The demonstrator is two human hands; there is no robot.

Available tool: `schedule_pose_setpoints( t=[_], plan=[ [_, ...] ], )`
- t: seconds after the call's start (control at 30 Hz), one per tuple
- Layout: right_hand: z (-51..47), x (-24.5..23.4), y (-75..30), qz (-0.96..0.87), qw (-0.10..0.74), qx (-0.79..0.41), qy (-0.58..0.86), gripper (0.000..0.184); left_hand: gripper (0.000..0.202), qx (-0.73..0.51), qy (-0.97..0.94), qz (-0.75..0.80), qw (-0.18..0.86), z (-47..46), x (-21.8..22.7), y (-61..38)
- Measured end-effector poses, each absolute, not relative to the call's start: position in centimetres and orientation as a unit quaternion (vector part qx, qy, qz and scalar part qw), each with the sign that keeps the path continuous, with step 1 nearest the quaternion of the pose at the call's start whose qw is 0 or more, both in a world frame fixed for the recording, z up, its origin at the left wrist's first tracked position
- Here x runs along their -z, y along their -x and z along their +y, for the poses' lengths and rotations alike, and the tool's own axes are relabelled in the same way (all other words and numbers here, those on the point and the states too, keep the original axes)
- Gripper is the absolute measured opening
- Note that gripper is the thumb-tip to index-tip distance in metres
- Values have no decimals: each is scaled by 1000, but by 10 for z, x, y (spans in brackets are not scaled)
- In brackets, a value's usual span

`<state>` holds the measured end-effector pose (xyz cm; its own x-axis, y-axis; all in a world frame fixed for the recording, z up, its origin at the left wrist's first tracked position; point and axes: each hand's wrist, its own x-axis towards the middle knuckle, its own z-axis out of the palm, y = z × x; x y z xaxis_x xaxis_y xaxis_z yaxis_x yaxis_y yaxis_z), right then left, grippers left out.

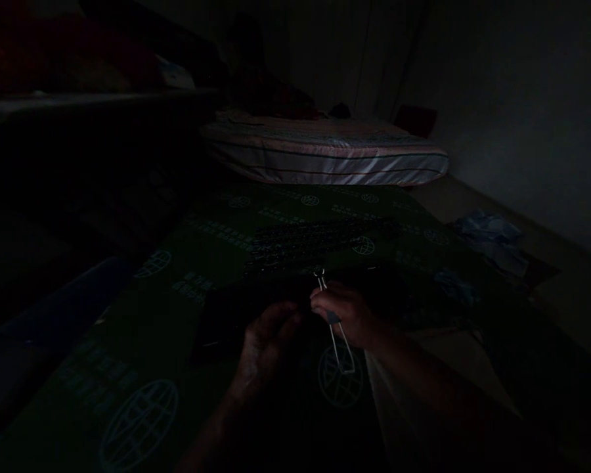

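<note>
The light is very dim. My right hand [347, 312] is closed around a thin bent-wire tool [345, 361] with a long wire loop toward me and a grey part at its middle. Its narrow far end rises past my fingers, over a dark flat panel [221, 322]. Just left of it, my left hand [268, 335] hovers at the panel with curled fingers drawn together; whatever they hold is lost in the dark. Beyond both hands, several dark, glinting strands [300, 240] lie side by side on a green printed cover [148, 420].
A bed with a striped sheet [335, 157] stands behind the green cover. To the left runs a shelf [93, 100] with things on it. Crumpled cloth [490, 230] lies at the right, near a pale wall. A pale flat piece [443, 358] is under my right forearm.
</note>
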<state>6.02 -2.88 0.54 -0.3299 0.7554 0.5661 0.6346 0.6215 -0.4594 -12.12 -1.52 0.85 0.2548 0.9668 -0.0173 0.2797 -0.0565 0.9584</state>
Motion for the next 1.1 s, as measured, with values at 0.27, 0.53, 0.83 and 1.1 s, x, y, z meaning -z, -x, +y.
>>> schedule_pose_setpoints(
  t=[0.27,0.53,0.83,1.1],
  plan=[
    [22,11,-120,-733,442,-43,516,7,18,-338,-681,485,432,-15,-1,124],
    [63,21,-148,-751,368,-73,543,8,13,-331,-717,460,406,-16,2,126],
    [72,22,-142,-778,330,-85,528,8,12,-327,-726,455,399,-15,4,126],
    [74,26,-142,-778,315,-99,534,9,13,-319,-724,456,407,-18,2,126]
  ],
)
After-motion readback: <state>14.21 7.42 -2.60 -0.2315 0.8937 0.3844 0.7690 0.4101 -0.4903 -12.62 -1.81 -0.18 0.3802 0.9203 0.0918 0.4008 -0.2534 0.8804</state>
